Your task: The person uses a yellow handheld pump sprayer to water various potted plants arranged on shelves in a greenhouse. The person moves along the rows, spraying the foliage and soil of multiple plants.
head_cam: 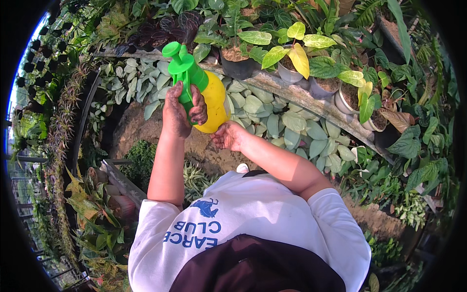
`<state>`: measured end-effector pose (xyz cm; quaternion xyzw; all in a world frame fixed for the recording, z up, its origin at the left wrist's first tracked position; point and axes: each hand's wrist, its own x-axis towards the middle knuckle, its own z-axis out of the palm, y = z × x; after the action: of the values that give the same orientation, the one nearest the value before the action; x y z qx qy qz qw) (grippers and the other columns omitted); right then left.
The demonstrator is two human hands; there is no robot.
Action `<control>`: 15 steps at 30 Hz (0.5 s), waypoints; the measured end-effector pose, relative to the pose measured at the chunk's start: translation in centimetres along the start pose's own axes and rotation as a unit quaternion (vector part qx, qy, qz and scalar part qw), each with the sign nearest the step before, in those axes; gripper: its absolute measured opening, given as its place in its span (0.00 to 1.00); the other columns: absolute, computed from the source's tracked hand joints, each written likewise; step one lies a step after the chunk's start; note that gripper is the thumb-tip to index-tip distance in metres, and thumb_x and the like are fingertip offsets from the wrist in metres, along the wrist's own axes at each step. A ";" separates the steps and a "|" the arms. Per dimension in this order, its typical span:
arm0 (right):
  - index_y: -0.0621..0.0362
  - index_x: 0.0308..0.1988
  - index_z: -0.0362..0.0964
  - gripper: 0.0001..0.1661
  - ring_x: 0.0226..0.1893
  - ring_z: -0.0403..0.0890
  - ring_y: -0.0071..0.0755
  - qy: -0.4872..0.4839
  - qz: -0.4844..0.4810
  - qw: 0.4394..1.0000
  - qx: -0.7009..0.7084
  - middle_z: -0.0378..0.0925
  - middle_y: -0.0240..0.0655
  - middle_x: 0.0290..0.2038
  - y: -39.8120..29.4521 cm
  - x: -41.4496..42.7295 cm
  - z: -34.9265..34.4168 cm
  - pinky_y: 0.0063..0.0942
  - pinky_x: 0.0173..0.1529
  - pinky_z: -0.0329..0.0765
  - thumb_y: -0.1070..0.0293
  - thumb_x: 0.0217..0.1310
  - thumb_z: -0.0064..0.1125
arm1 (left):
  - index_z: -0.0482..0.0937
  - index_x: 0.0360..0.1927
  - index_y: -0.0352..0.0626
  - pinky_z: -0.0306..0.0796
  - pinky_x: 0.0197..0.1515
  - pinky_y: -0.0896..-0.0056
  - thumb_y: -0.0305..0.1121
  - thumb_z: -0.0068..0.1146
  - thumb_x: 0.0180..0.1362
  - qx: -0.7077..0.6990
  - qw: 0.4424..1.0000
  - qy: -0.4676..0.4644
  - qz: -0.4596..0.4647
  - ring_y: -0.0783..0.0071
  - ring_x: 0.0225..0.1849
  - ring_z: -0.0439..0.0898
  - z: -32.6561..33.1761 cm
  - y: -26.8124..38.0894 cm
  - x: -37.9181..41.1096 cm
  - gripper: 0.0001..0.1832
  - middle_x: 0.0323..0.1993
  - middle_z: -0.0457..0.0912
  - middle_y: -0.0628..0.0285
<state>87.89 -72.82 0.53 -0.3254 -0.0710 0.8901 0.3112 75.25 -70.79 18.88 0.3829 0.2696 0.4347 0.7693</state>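
Observation:
My left hand (184, 106), smeared with soil, is wrapped around the green handle of a pressure pump sprayer (213, 100). The sprayer has a yellow bottle and a green top with a round pump knob (172, 49). It is tilted, its green top pointing away from me toward dark-leaved potted plants (171, 27). Against the lower end of the bottle rests my right hand (230, 137), fingers curled at its base. The bottle's underside is partly hidden by that hand.
A raised concrete ledge (292, 93) runs diagonally ahead, bearing potted plants such as a yellow-leaved one (297, 47). Pale green foliage (292, 122) grows below it. Another concrete edge (124, 179) lies at left, near bare soil (142, 124). Hanging plants (40, 65) line the far left.

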 end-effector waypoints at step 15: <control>0.61 0.42 0.63 0.16 0.24 0.77 0.35 0.029 -0.051 0.998 0.012 0.75 0.42 0.29 -4.0 -13.7 -10.2 0.31 0.29 0.75 0.78 0.48 0.45 | 0.64 0.20 0.41 0.54 0.13 0.73 0.54 0.39 0.55 -0.018 0.992 -0.127 -0.022 0.75 0.08 0.54 12.5 -8.0 3.5 0.24 0.08 0.58 0.65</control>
<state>104.39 -78.65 1.19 -0.3436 -0.0676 0.8638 0.3621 89.95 -74.80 18.99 0.4154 0.1706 0.3703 0.8132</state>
